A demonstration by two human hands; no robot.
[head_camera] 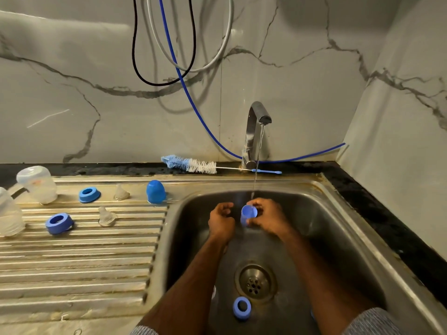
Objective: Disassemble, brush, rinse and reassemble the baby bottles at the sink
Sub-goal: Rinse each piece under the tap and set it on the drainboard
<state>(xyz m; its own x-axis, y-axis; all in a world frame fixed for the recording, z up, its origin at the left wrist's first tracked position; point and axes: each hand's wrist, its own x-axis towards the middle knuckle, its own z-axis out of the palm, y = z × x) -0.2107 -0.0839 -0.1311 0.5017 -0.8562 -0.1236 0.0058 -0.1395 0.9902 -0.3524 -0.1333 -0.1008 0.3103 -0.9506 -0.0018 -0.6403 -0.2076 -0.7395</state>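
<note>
My right hand (267, 217) holds a blue bottle cap (247, 213) with its opening up under the running stream from the tap (256, 134). My left hand (221, 220) hovers just left of it with fingers curled, holding nothing. A blue collar ring (242, 308) lies in the sink (338, 238) near the drain. On the drainboard (72, 262) sit two blue rings (89, 195) (59, 223), two clear teats (121, 192) (106, 216), another blue cap (155, 191) and two clear bottles upside down (38, 184) (9, 216).
A blue and white bottle brush (193, 164) lies on the dark counter ledge behind the sink, left of the tap. Cables and a blue hose (191, 97) hang on the marble wall. The drain strainer (256, 282) sits at the basin's middle.
</note>
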